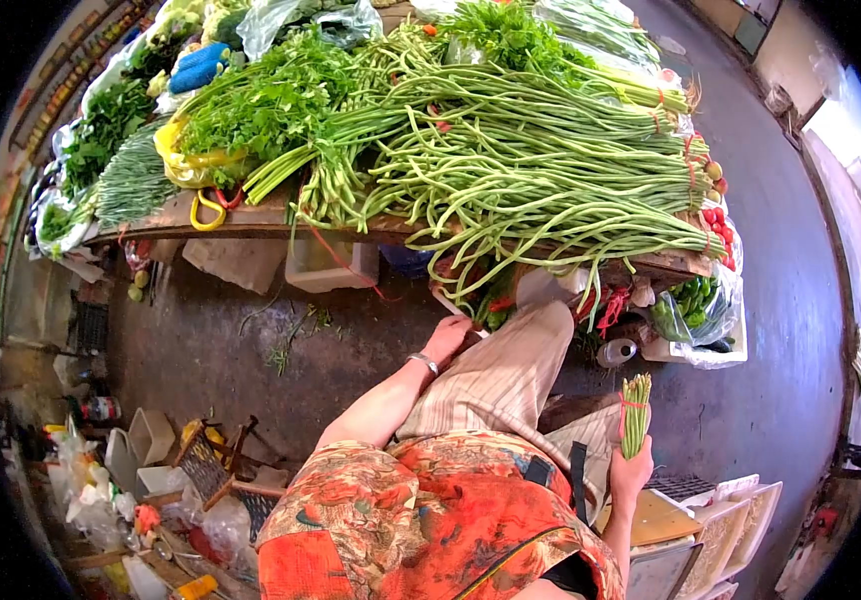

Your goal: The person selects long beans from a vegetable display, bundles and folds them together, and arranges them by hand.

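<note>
My right hand (632,472) is closed round a bunch of long beans (635,415), held upright beside my right knee; a red band ties it near the top. My left hand (448,338) reaches past my left knee, below the table's front edge. Its fingers are curled and partly hidden, beside a thin white strip (444,299); what they grip is unclear. Above it, a large heap of long beans (551,165) covers the right part of the table, with red bands round bundles at the right end and loose tails hanging over the edge.
Leafy herbs (271,105) and a yellow bag (191,155) lie on the table (281,218). Beneath it stands a white foam box (331,262). Green peppers in a bag (691,305) are at the right corner. Crates (726,530) stand behind my right side; clutter (151,500) lies behind my left.
</note>
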Demonstrator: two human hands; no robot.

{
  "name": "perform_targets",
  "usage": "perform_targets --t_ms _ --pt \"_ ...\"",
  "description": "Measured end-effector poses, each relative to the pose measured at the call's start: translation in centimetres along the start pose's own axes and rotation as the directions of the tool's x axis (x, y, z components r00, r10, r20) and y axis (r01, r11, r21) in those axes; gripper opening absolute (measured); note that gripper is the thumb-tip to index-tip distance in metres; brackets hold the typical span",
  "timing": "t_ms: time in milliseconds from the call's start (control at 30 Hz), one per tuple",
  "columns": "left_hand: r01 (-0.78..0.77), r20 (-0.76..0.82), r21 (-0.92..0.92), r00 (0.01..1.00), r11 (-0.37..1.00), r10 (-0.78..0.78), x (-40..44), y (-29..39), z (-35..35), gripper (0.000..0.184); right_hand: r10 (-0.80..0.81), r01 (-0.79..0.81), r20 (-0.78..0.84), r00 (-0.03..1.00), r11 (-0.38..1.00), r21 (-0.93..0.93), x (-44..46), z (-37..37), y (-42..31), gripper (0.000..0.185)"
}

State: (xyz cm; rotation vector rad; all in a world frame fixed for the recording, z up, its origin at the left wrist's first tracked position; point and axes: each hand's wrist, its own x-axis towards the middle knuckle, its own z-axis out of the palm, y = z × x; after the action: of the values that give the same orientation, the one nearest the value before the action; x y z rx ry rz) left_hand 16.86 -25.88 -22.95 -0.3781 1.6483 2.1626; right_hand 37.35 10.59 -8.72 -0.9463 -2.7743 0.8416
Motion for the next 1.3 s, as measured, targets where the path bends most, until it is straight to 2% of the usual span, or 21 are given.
perform_targets --t_ms 100,200,267,367,400,467,533,700,833,867,933,967,1000,1033,1067,1100,1133,1167,1200,1267,1300 --pt "0.123 -0.140 -0.033 0.982 0.992 -0.126 -2.4 3.0 0.7 0.018 0.007 -0.007 0.005 1.000 1.000 -0.009 0.0 0.0 0.1 0.025" --pt "0.093 -0.185 0.021 0.979 0.995 -0.088 -3.3 2.9 -1.4 0.017 0.001 -0.001 0.005 1.000 1.000 -0.009 0.0 0.0 0.3 0.025" --pt "0.150 -0.200 -0.097 0.965 0.984 -0.167 -4.0 3.1 -3.1 0.017 -0.009 0.009 0.004 1.000 1.000 -0.013 0.1 0.2 0.5 0.025" --pt "0.184 -0.103 -0.224 0.972 0.957 -0.211 -5.5 4.4 -5.1 0.019 -0.002 0.003 0.010 1.000 0.999 -0.037 0.1 0.2 0.6 0.025" --pt "0.184 -0.105 -0.224 0.972 0.957 -0.211 -5.9 4.7 -5.2 0.019 0.000 0.000 0.001 1.000 0.999 -0.038 0.1 0.1 0.3 0.025" --pt "0.164 -0.007 -0.266 0.985 0.950 -0.172 -6.5 5.8 -5.1 0.024 0.000 0.000 -0.009 1.000 0.999 -0.035 0.1 0.3 0.1 0.025" --pt "0.210 -0.005 -0.264 0.976 0.941 -0.219 -6.7 6.2 -4.9 0.022 -0.014 0.014 -0.004 1.000 0.999 -0.034 0.1 0.3 0.5 0.025" --pt "0.127 0.042 -0.388 0.992 0.913 -0.120 -6.3 6.1 -4.2 0.013 -0.015 0.015 0.010 1.000 1.000 0.010 0.0 -0.1 0.0 0.025" --pt "0.108 -0.116 -0.359 0.980 0.927 -0.159 -6.1 5.8 -4.6 0.015 -0.010 0.011 0.034 0.999 0.999 -0.030 0.0 -0.2 0.5 0.030" --pt "0.110 -0.115 -0.356 0.980 0.928 -0.160 -6.3 6.1 -4.8 0.015 -0.006 0.007 0.034 0.999 1.000 -0.029 0.1 -0.1 0.7 0.030" --pt "0.205 -0.284 -0.166 0.927 0.965 -0.246 -6.6 6.7 -5.7 0.017 -0.019 0.019 0.026 0.999 0.999 -0.026 0.1 0.1 0.9 0.029" --pt "0.185 -0.379 -0.045 0.906 0.982 -0.188 -6.2 5.5 -7.1 0.018 -0.013 0.014 0.025 1.000 1.000 -0.024 0.1 0.1 0.8 0.029" --pt "0.161 -0.484 0.163 0.873 0.973 -0.064 -5.1 3.3 -9.1 0.018 -0.016 0.017 0.031 0.999 1.000 -0.007 0.2 0.1 0.6 0.029" --pt "0.210 -0.520 0.460 0.852 0.863 0.070 -5.6 3.2 -10.2 0.019 -0.012 0.012 0.032 0.999 1.000 0.009 0.2 0.0 0.5 0.029" --pt "0.258 -0.502 0.705 0.840 0.660 0.208 -5.9 3.1 -10.8 0.024 0.013 -0.013 0.020 1.000 1.000 0.005 0.1 -0.1 0.6 0.029" --pt "0.318 -0.491 0.808 0.828 0.496 0.270 -6.3 2.7 -11.1 0.030 0.008 -0.008 0.033 0.999 1.000 -0.008 0.2 -0.2 0.7 0.029" --pt "0.372 -0.470 0.873 0.816 0.315 0.338 -6.5 2.5 -11.1 0.037 -0.006 0.007 0.048 0.999 1.000 -0.017 0.3 -0.2 0.7 0.029" --pt "0.416 -0.512 0.835 0.826 0.360 0.234 -7.4 4.0 -9.7 0.043 0.004 -0.003 0.042 0.999 1.000 -0.016 0.3 -0.3 0.6 0.029" --pt "0.413 -0.508 0.839 0.828 0.355 0.236 -7.9 5.0 -8.7 0.043 0.009 -0.009 0.037 0.999 1.000 -0.010 0.2 -0.4 0.2 0.028" --pt "0.451 -0.468 0.807 0.882 0.381 -0.053 -8.1 6.3 -7.4 0.044 0.011 -0.011 0.030 0.999 1.000 0.003 0.1 -0.5 -0.4 0.026" --pt "0.413 -0.429 0.815 0.902 0.407 -0.056 -7.8 5.8 -7.0 0.044 0.011 -0.011 0.028 1.000 1.000 0.006 0.1 -0.5 -0.5 0.026"
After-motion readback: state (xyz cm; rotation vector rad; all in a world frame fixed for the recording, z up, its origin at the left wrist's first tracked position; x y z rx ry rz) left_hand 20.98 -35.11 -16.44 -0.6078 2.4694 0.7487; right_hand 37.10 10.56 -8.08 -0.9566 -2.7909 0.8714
